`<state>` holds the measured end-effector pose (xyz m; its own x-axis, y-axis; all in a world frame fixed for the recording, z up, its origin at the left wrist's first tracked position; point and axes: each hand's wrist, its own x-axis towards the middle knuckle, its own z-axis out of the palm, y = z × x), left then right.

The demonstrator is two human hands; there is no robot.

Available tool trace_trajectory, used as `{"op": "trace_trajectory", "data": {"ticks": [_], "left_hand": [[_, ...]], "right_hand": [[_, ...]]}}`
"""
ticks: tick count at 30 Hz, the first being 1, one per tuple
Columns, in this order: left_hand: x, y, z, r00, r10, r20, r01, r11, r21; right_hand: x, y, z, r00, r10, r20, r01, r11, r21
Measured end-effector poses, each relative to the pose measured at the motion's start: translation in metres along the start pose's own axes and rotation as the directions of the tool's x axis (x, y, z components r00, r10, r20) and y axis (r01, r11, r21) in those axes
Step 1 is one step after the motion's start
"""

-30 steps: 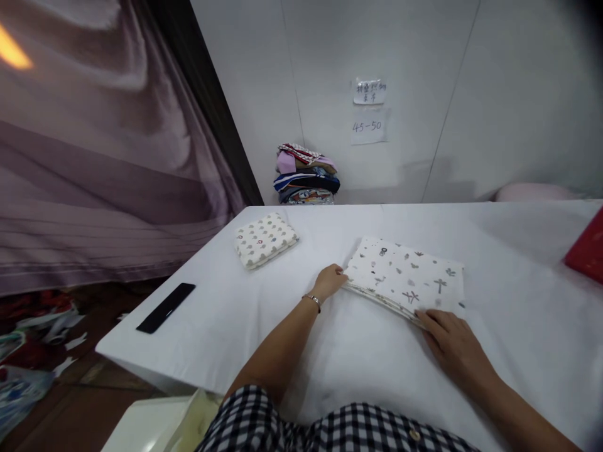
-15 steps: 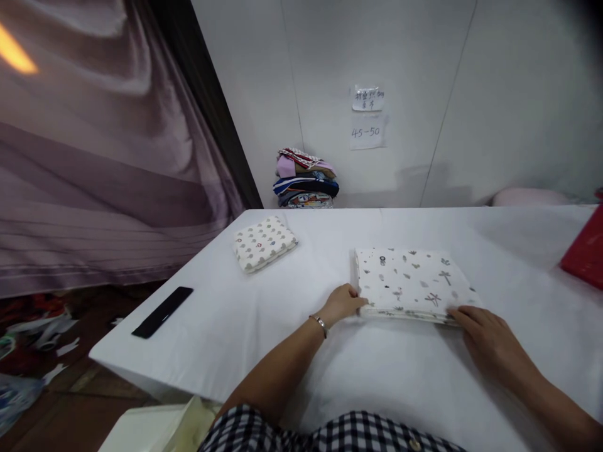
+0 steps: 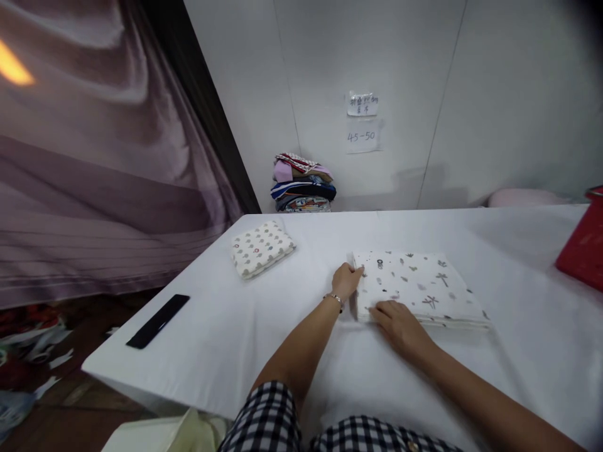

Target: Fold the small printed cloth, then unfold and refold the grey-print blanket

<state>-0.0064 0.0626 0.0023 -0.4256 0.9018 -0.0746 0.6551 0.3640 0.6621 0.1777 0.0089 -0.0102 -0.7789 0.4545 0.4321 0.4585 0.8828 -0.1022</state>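
Note:
A folded white cloth with small grey prints [image 3: 417, 287] lies flat on the white-covered table [image 3: 292, 301] in front of me. My left hand [image 3: 347, 280] grips its left edge near the far corner, fingers curled on the fold. Close by, my right hand [image 3: 399, 320] rests on the near left corner of the same cloth, fingers bent over the edge. A second, smaller folded cloth with a dotted print [image 3: 261, 247] sits apart at the far left of the table.
A black flat bar [image 3: 157, 321] lies near the table's left edge. A stack of folded coloured cloths [image 3: 301, 183] stands against the back wall under two paper notes [image 3: 362, 119]. A red object [image 3: 584, 248] sits at the right. A mauve curtain [image 3: 94, 163] hangs at left.
The printed cloth was turned to lie square to me. My right hand slid from its near right corner to its near left corner; my left hand moved up its left edge.

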Motion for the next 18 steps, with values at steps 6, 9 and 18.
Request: {"op": "trace_trajectory", "data": {"ticks": [6, 9, 18], "left_hand": [[0.010, -0.003, 0.010, 1.000, 0.010, -0.013, -0.010, 0.999, 0.046], [0.014, -0.007, 0.012, 1.000, 0.011, -0.001, -0.011, 0.999, 0.035], [0.030, -0.003, 0.013, 1.000, -0.013, -0.023, 0.015, 0.998, 0.059]], "right_hand": [[-0.004, -0.006, 0.022, 0.997, -0.005, -0.076, 0.001, 0.999, -0.049], [-0.008, -0.005, 0.028, 0.993, -0.020, -0.117, 0.016, 0.999, -0.033], [-0.007, -0.007, 0.030, 0.990, 0.001, -0.143, -0.003, 1.000, -0.014]]}}
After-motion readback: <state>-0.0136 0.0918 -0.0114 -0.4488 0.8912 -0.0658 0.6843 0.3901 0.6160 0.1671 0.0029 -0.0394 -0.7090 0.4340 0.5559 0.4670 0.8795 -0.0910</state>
